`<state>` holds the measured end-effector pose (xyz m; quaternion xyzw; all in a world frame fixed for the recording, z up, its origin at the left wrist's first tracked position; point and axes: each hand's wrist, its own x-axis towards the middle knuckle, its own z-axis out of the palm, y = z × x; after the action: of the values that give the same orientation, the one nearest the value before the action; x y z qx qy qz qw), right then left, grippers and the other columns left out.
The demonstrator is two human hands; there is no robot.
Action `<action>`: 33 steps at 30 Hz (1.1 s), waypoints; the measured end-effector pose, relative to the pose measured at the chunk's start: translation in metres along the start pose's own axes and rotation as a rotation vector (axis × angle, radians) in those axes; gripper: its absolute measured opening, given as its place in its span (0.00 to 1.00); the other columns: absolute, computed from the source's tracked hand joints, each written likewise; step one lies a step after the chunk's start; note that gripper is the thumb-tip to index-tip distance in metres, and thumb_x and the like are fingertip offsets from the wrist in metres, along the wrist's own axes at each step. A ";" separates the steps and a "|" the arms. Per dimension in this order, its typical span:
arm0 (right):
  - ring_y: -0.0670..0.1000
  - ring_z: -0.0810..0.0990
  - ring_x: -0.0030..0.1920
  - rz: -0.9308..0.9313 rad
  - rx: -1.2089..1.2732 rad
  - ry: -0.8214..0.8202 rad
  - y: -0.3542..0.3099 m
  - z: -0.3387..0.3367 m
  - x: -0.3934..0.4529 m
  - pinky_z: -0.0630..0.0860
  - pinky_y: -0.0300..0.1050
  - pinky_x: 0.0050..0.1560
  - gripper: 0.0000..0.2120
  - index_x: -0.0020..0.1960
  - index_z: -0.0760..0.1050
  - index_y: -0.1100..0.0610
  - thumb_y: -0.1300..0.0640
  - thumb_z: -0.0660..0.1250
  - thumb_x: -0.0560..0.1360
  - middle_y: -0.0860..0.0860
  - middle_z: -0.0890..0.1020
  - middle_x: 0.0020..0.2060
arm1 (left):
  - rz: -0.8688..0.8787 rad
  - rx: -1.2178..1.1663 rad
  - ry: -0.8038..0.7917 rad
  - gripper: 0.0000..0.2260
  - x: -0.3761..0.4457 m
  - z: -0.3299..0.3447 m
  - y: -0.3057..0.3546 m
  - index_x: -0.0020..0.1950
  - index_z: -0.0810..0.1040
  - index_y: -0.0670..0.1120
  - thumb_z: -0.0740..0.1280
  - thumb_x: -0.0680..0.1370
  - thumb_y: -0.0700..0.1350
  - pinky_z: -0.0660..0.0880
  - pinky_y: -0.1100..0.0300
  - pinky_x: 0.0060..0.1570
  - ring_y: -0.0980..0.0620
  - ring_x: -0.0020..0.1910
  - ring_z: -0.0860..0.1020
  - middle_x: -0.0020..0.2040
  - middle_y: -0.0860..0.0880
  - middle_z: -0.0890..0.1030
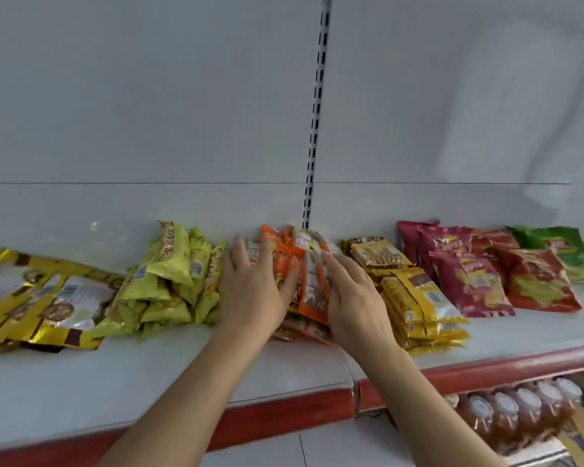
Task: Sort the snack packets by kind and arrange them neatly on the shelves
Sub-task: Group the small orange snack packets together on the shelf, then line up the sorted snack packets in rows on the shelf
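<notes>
Both hands cover much of the orange packets (302,264), and their print is smeared beyond reading. The gold packets (38,298) run off the left edge. Down on the lower shelf, the bottles (519,416) are blurred, their labels illegible, partly hidden under the shelf (115,392) lip.

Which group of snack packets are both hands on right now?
The orange packets mid-shelf: left hand and right hand press their sides; other groups lie untouched.
</notes>
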<state>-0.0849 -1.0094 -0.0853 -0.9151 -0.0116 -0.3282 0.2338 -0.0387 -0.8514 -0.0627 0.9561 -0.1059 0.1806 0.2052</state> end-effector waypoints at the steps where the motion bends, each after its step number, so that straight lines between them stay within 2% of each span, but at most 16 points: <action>1: 0.53 0.68 0.71 -0.003 0.049 0.005 0.002 0.000 -0.002 0.69 0.48 0.68 0.21 0.76 0.67 0.51 0.59 0.57 0.83 0.52 0.72 0.71 | 0.046 0.014 0.029 0.35 -0.001 0.005 -0.003 0.81 0.64 0.47 0.53 0.81 0.68 0.59 0.41 0.78 0.33 0.78 0.59 0.80 0.37 0.62; 3: 0.52 0.62 0.77 -0.001 0.034 -0.074 0.005 0.002 -0.006 0.64 0.51 0.74 0.24 0.79 0.61 0.48 0.46 0.51 0.84 0.52 0.66 0.76 | 0.113 -0.018 0.017 0.35 -0.001 0.015 -0.006 0.79 0.69 0.47 0.46 0.81 0.67 0.59 0.41 0.78 0.36 0.78 0.63 0.79 0.41 0.68; 5: 0.51 0.49 0.81 0.028 -0.092 -0.204 0.004 0.007 -0.012 0.54 0.55 0.78 0.30 0.82 0.47 0.44 0.35 0.40 0.82 0.51 0.53 0.81 | 0.130 0.012 -0.044 0.38 -0.003 0.020 -0.006 0.82 0.63 0.50 0.38 0.79 0.67 0.55 0.42 0.80 0.40 0.81 0.59 0.82 0.46 0.64; 7: 0.51 0.43 0.81 0.050 -0.184 -0.248 0.005 0.009 -0.017 0.48 0.55 0.80 0.33 0.81 0.37 0.42 0.31 0.34 0.79 0.50 0.44 0.82 | 0.107 0.055 -0.141 0.35 -0.004 0.021 -0.006 0.85 0.54 0.52 0.39 0.81 0.67 0.47 0.43 0.82 0.44 0.84 0.49 0.85 0.49 0.55; 9: 0.51 0.40 0.81 0.050 -0.242 -0.253 0.004 0.009 -0.019 0.45 0.55 0.80 0.34 0.80 0.34 0.41 0.30 0.30 0.77 0.50 0.41 0.81 | 0.104 0.101 -0.201 0.32 -0.004 0.018 -0.005 0.85 0.50 0.52 0.43 0.84 0.65 0.44 0.41 0.82 0.45 0.84 0.43 0.86 0.50 0.50; 13: 0.50 0.38 0.80 0.104 -0.217 -0.303 0.006 0.006 -0.018 0.43 0.53 0.80 0.37 0.81 0.37 0.41 0.29 0.31 0.75 0.49 0.41 0.81 | 0.091 0.160 -0.262 0.31 0.000 0.015 0.002 0.85 0.48 0.51 0.44 0.85 0.64 0.42 0.38 0.81 0.44 0.84 0.41 0.86 0.49 0.47; 15: 0.50 0.38 0.80 0.102 -0.183 -0.296 0.006 0.002 -0.016 0.44 0.53 0.80 0.36 0.81 0.39 0.41 0.29 0.33 0.75 0.49 0.42 0.81 | 0.091 0.155 -0.240 0.31 -0.001 0.013 0.003 0.85 0.49 0.51 0.45 0.85 0.64 0.42 0.38 0.81 0.44 0.84 0.42 0.86 0.48 0.48; 20: 0.50 0.39 0.81 0.082 -0.125 -0.237 0.008 -0.005 -0.016 0.46 0.55 0.80 0.34 0.81 0.42 0.41 0.29 0.38 0.78 0.48 0.44 0.82 | 0.124 0.021 -0.015 0.34 -0.009 0.010 0.001 0.83 0.60 0.50 0.47 0.81 0.65 0.53 0.41 0.81 0.44 0.82 0.57 0.83 0.46 0.62; 25: 0.50 0.40 0.81 0.064 -0.128 -0.245 0.008 -0.007 -0.018 0.46 0.53 0.80 0.34 0.81 0.44 0.43 0.30 0.39 0.79 0.49 0.45 0.82 | 0.144 -0.003 0.061 0.37 -0.014 0.013 0.000 0.81 0.65 0.48 0.44 0.78 0.66 0.58 0.40 0.79 0.43 0.80 0.62 0.80 0.45 0.68; 29: 0.51 0.42 0.81 -0.010 -0.159 -0.183 0.000 -0.008 -0.014 0.46 0.52 0.79 0.34 0.81 0.47 0.45 0.31 0.38 0.79 0.50 0.47 0.82 | 0.181 0.000 0.136 0.32 -0.019 0.011 -0.006 0.76 0.72 0.44 0.52 0.81 0.62 0.67 0.37 0.72 0.40 0.74 0.70 0.73 0.43 0.75; 33: 0.55 0.47 0.81 -0.089 -0.191 -0.127 -0.020 -0.001 -0.009 0.52 0.57 0.79 0.34 0.81 0.54 0.48 0.33 0.41 0.81 0.54 0.54 0.81 | 0.226 0.022 0.242 0.27 -0.025 -0.002 -0.019 0.73 0.75 0.41 0.58 0.81 0.57 0.71 0.37 0.68 0.37 0.70 0.74 0.69 0.41 0.78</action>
<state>-0.0964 -0.9906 -0.0814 -0.9508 -0.0357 -0.2790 0.1294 -0.0570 -0.8299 -0.0777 0.9116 -0.1853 0.3174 0.1844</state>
